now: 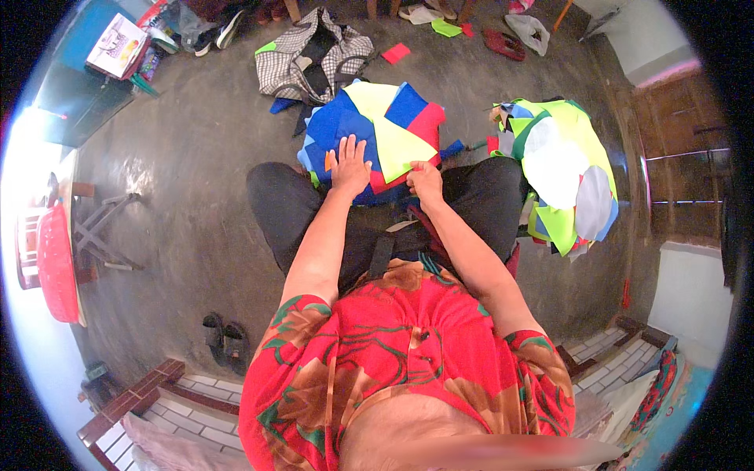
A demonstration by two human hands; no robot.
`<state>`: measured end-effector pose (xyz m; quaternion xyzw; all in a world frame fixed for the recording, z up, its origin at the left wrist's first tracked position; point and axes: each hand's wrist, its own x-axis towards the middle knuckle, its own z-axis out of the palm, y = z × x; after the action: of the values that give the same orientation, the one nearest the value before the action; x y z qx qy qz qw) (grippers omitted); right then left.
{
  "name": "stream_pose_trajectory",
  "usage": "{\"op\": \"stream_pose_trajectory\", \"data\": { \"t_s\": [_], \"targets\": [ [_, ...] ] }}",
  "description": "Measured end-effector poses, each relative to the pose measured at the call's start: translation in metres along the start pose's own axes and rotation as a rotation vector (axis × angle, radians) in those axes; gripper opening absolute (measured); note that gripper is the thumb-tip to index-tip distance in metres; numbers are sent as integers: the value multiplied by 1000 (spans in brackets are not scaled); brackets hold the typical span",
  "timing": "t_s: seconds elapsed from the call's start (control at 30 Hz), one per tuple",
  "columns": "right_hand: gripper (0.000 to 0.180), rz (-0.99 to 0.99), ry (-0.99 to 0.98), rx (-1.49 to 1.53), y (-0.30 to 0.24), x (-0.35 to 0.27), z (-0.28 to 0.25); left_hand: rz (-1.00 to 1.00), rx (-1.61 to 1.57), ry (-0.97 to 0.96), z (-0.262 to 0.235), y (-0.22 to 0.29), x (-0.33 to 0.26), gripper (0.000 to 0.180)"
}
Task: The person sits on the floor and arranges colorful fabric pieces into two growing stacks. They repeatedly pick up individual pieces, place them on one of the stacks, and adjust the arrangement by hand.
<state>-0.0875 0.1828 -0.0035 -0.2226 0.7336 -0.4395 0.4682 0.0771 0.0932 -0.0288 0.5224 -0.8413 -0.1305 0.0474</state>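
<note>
In front of my folded legs is a round patchwork piece [338,122] of blue, red and yellow cloth, like a cushion or mat. Flat on its blue part, fingers spread, rests my left hand [349,166]. My right hand [425,182] is closed at the lower right edge, pinching the corner of a yellow cloth panel [404,146]. Whether a needle or thread is also between those fingers is too small to tell. A small orange patch [328,162] shows beside the left fingers.
To my right lies a heap of cloth scraps [585,141] in yellow-green, white and grey. A checked bag [314,59] sits beyond the patchwork, near a red scrap [396,53]. Dark sandals [225,339] are on the floor at left, and a red basin [56,263] stands farther left.
</note>
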Motion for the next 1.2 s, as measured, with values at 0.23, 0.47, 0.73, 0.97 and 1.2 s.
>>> {"op": "stream_pose_trajectory", "data": {
  "t_s": [0.23, 0.47, 0.73, 0.97, 1.2],
  "targets": [
    [30, -28, -18, 256, -2, 4, 2, 18, -35, 1, -1, -1, -1, 56],
    [28, -111, -29, 194, 14, 17, 5, -7, -39, -26, -2, 0, 0, 56],
    [30, -70, 33, 136, 9, 11, 2, -1, -39, -29, -2, -2, 1, 58],
    [27, 54, -26, -282, 9, 0, -8, 45, -173, -110, -7, -17, 9, 54],
    [19, -203, -111, -156, -38, -32, -18, 54, -637, 103, -18, -41, 13, 35]
  ]
}}
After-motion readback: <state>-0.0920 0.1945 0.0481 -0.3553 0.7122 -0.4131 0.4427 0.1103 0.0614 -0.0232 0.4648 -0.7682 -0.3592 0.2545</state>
